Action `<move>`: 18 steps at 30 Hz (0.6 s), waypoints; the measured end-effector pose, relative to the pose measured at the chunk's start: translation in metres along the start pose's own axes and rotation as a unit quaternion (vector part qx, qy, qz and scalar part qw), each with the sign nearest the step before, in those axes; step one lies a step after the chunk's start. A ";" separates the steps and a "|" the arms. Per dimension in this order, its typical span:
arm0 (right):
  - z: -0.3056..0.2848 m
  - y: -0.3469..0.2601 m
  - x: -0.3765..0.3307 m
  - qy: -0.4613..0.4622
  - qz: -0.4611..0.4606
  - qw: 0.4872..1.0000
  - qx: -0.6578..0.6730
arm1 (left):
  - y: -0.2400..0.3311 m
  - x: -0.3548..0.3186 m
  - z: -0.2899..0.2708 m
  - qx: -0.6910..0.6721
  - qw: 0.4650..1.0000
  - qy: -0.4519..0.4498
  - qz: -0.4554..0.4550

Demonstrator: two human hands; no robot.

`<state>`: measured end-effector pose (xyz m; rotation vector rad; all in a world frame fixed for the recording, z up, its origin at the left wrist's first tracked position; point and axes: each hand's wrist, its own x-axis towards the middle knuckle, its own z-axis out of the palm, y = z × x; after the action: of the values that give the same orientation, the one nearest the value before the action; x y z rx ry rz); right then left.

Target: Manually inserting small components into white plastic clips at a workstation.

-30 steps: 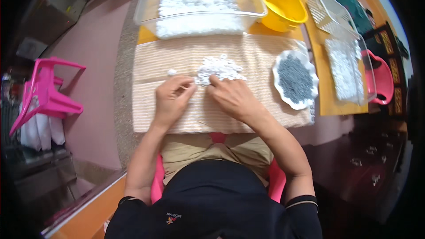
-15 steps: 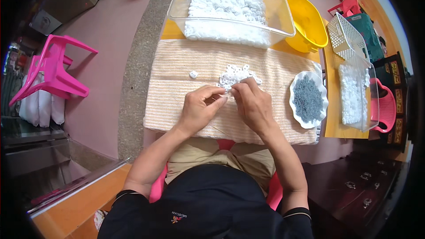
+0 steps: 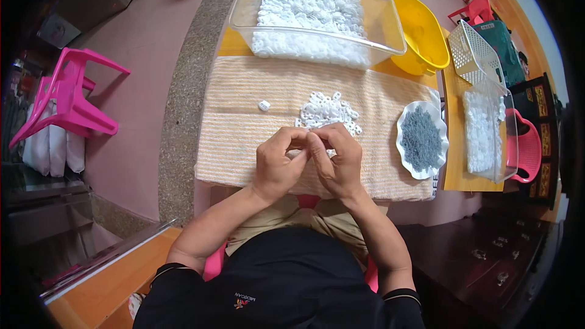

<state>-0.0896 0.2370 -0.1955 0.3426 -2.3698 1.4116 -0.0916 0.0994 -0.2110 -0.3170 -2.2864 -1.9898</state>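
My left hand (image 3: pixel 279 161) and my right hand (image 3: pixel 342 163) meet fingertip to fingertip just in front of a loose pile of small white plastic pieces (image 3: pixel 329 110). Both are closed in a pinch. Whatever lies between the fingertips is hidden; only a speck of white shows by the right palm. One white piece (image 3: pixel 264 105) lies apart, left of the pile. To the right, a white scalloped dish (image 3: pixel 402 146) holds many thin grey pieces (image 3: pixel 420 137), which look like small nails or pins. A striped cloth (image 3: pixel 234 140) covers the table beneath.
Behind the cloth stands a clear bin (image 3: pixel 384 41) of white pieces, beside a yellow basin (image 3: pixel 420 27). Further right are a white perforated basket (image 3: pixel 472 55) and another clear tub (image 3: pixel 510 140) of white pieces. A pink chair (image 3: pixel 73 97) stands on the floor at left.
My right hand has come left and nearer me, turning so its thumb meets the left fingertips. It no longer covers the near edge of the pile.
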 end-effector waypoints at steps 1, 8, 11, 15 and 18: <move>0.002 -0.003 0.002 -0.012 0.011 0.999 0.029 | -0.001 0.002 -0.004 0.050 0.998 0.007 0.031; 0.008 0.006 0.046 -0.140 0.012 0.981 0.132 | -0.007 0.013 -0.020 -0.087 0.992 0.081 -0.035; 0.028 0.008 0.074 -0.138 0.021 0.989 -0.058 | -0.014 0.027 -0.029 -0.200 0.969 0.130 -0.064; 0.062 0.036 0.086 -0.246 -0.071 0.922 -0.291 | -0.006 0.038 -0.038 -0.221 0.956 0.178 -0.076; 0.069 0.030 0.085 -0.267 -0.099 0.913 -0.291 | -0.008 0.038 -0.043 -0.219 0.955 0.185 -0.079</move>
<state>-0.1906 0.1880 -0.2135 0.8506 -2.9294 0.4998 -0.1326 0.0592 -0.2045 0.2072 -1.6833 -2.3812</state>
